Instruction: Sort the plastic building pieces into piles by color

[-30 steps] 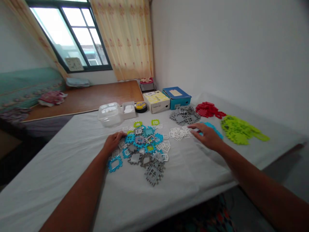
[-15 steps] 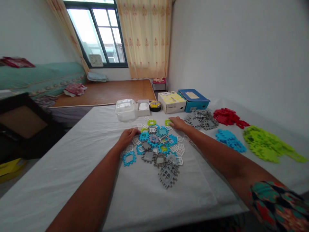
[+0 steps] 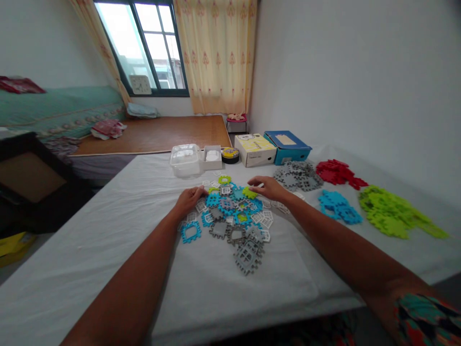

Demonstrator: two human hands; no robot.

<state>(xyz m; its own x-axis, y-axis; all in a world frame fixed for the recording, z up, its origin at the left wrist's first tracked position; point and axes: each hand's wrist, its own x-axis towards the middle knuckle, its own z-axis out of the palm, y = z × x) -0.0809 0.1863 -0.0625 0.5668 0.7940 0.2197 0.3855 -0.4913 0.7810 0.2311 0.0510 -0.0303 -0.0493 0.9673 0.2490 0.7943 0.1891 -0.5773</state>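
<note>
A mixed heap of flat plastic puzzle tiles, blue, grey, green and white, lies in the middle of the white-covered table. My left hand rests on the heap's left edge, fingers curled over small white tiles. My right hand is at the heap's far right edge, its fingers pinched on a lime green tile. One blue frame tile lies apart at the left, and a large grey tile sits nearest me.
Sorted piles lie to the right: grey, red, blue, lime green. At the table's far edge stand a clear plastic tub, a small white box, a tape roll, a yellow box and a blue box. A low wooden bed platform lies beyond.
My right hand came left from beside the blue pile to the mixed heap and closed on a green tile, drawing it slightly nearer. My left hand stayed at the heap's left edge.
</note>
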